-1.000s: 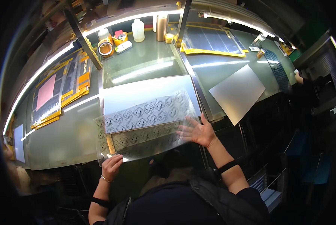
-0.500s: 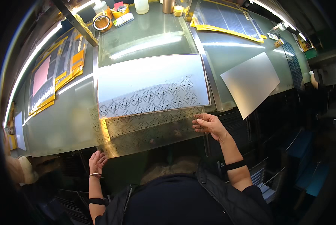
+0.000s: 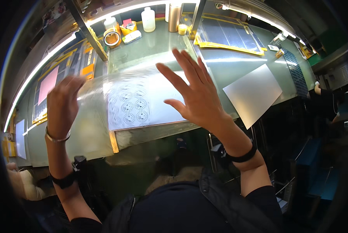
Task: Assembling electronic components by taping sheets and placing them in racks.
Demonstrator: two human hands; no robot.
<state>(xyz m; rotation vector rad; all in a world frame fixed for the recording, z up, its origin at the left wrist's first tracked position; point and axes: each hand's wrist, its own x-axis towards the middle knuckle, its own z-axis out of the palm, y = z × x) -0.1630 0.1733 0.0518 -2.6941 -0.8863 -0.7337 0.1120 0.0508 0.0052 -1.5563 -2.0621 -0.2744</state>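
Note:
My left hand (image 3: 63,106) is raised at the left with its fingers closed at the edge of a clear film (image 3: 129,101). The film carries dark dotted ring patterns and is smeared by motion. It bends over the left part of a white sheet (image 3: 158,112) lying on the glass-topped table. My right hand (image 3: 197,91) is lifted above the right part of that sheet, fingers spread, with nothing in it. It hides part of the sheet's right side.
A loose grey sheet (image 3: 255,93) overhangs the right table edge. Yellow-taped panels (image 3: 230,35) lie far right, and a pink sheet (image 3: 48,85) on others at left. Tape (image 3: 112,39), a bottle (image 3: 148,19) and a thermos (image 3: 174,17) stand behind. Another person's sleeve (image 3: 26,180) shows lower left.
Both hands have risen from the film's near edge. My right hand has let go and spread its fingers. The film has swung up and leftward with my left hand.

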